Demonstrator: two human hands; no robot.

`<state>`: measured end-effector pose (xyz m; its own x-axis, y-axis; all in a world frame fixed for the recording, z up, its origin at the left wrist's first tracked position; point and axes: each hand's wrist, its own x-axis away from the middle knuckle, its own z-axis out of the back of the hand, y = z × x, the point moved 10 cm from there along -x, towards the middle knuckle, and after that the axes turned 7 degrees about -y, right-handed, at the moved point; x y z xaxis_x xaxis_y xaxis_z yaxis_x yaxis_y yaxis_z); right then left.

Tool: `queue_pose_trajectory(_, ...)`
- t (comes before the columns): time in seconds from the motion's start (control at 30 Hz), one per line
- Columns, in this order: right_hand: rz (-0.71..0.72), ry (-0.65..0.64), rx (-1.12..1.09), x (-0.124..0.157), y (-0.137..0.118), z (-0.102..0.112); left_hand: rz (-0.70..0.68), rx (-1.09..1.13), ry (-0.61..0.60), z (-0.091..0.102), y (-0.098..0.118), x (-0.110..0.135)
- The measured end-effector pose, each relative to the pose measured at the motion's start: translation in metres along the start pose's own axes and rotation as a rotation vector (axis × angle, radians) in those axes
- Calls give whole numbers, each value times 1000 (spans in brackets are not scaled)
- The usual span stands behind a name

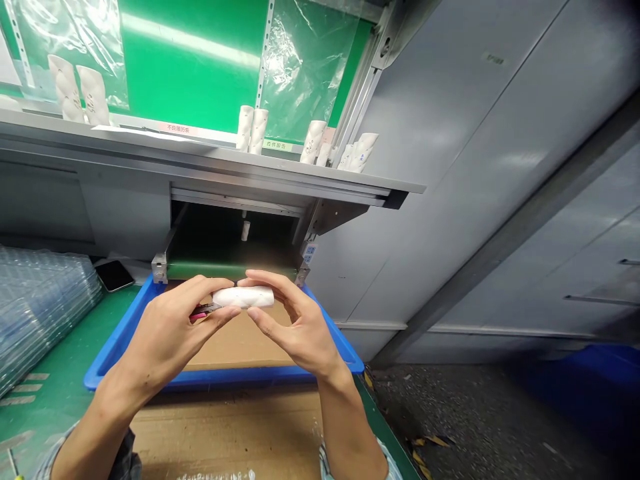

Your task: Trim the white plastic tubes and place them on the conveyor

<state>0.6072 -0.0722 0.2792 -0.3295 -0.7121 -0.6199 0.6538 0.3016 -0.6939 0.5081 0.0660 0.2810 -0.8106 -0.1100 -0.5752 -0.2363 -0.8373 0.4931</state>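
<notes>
While both hands meet above the blue tray (116, 345), a white piece (245, 297), oblong with a faceted surface, lies level between them, well above the cardboard sheet (235, 347) that lines the tray. The left hand (170, 330) has its fingers (200, 285) curled in, thumb and forefinger pinching the left end of the white piece. A small cutter (201, 311) with pink handles is tucked under the same hand, its tip just beside that end; whether it touches the piece I cannot tell. The right hand (297, 327) pinches the right end, forefinger laid along the top and thumb underneath, the other fingers loosely spread below.

Behind the tray runs a green belt (225, 270) under a grey shelf (200, 163). More white pieces (253, 128) stand upright on the shelf, in pairs and small groups. On the left of the green tabletop (45, 393) sits a stack of clear plastic trays (40, 300), with a dark phone (114, 275) lying just beyond it. A second piece of cardboard (225, 427) lies on the tabletop nearest the person, between the forearms.
</notes>
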Motion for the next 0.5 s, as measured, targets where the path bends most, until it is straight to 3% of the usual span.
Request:
queue_pose_trajectory(0.17,-53,8,-52,-1,6,1,-62,-18,56,4,6,0)
queue_pose_trajectory(0.37,43,7,2,0,-5,0,-52,-10,5,-2,5,-1)
queue_pose_trajectory(0.5,12,13,-12,-1,-3,1,-68,-11,23,-1,6,0)
